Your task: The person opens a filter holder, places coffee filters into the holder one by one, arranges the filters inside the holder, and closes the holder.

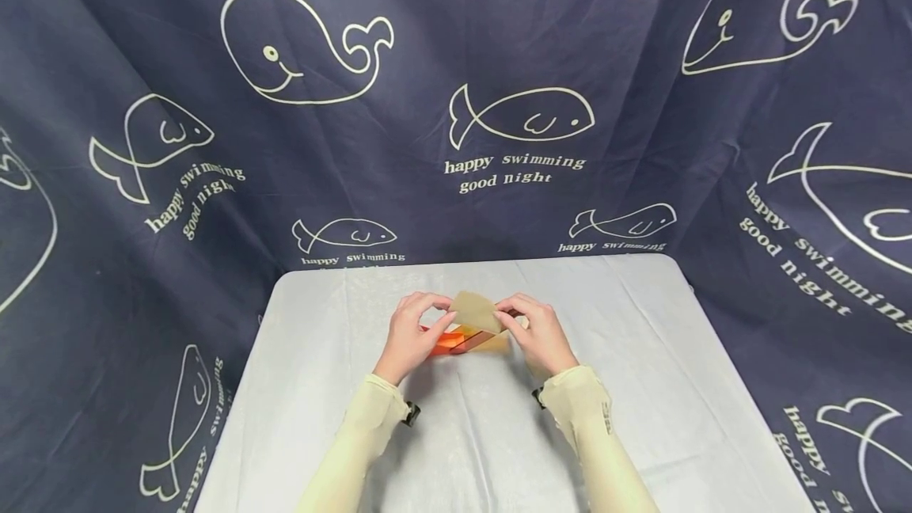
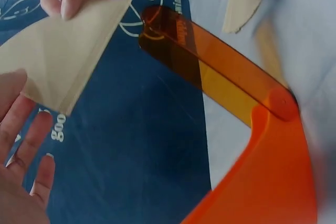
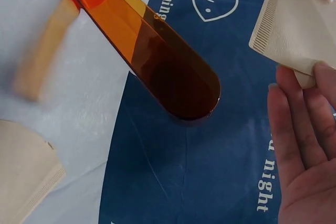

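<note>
A tan paper coffee filter (image 1: 476, 311) with a crimped seam is held up between both hands. My left hand (image 1: 413, 331) pinches its left side between thumb and fingers. On the other side, my right hand (image 1: 537, 331) pinches the filter near its corner, its remaining fingers spread in the right wrist view. Below the filter lies an orange plastic holder (image 2: 273, 182) with a see-through amber flap (image 2: 220, 66) swung out from its hinge. Another coffee filter (image 3: 23, 171) lies on the table beside it.
The table (image 1: 321, 434) has a pale, creased cover. Behind it hangs a dark blue curtain (image 1: 427, 38) printed with whales, fish and lettering, which also closes in both sides.
</note>
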Motion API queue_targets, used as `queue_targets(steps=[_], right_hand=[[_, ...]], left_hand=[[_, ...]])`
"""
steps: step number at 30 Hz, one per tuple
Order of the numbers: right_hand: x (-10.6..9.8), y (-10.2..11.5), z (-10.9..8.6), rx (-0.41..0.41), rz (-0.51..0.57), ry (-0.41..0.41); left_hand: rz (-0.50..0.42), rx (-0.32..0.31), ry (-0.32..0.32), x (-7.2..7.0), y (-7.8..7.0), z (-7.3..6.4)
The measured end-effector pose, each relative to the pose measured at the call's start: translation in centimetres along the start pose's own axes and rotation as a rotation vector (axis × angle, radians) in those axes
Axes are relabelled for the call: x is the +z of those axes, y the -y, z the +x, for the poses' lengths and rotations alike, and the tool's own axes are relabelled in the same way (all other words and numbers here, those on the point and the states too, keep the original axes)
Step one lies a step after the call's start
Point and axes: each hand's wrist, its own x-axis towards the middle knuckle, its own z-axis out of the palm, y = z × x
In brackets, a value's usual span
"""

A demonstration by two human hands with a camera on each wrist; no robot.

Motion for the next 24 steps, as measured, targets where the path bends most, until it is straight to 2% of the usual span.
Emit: queue_targets(steps=[2,6,9,13,17,24], right_hand=[[0.1,0.0,0.0,0.004,-0.007,0.0],[0.1,-0.1,0.0,0.02,-0.01,0.01],[0.0,0.0,0.0,0.017,-0.013,0.012],[0.0,-0.1,0.4,0.008,-0.024,0.016],[0.3,-0.3,0.8,0.005,-0.025,0.029],[0.8,-0.4,1.6,-0.004,-0.031,0.036]], left_hand=[[-0.001,-0.031,0.025,-0.3,0.7,-0.2],[-0.018,-0.149,0.091,-0.9,2.7,-0.7],[-0.058,-0.237,0.143,-1.2,4.3,-1.2],[-0.131,-0.323,0.198,-1.1,6.1,-1.9],[-0.226,-0.391,0.186,-0.6,7.5,-2.5],[-0.283,-0.496,0.12,0.7,9.2,-3.2]])
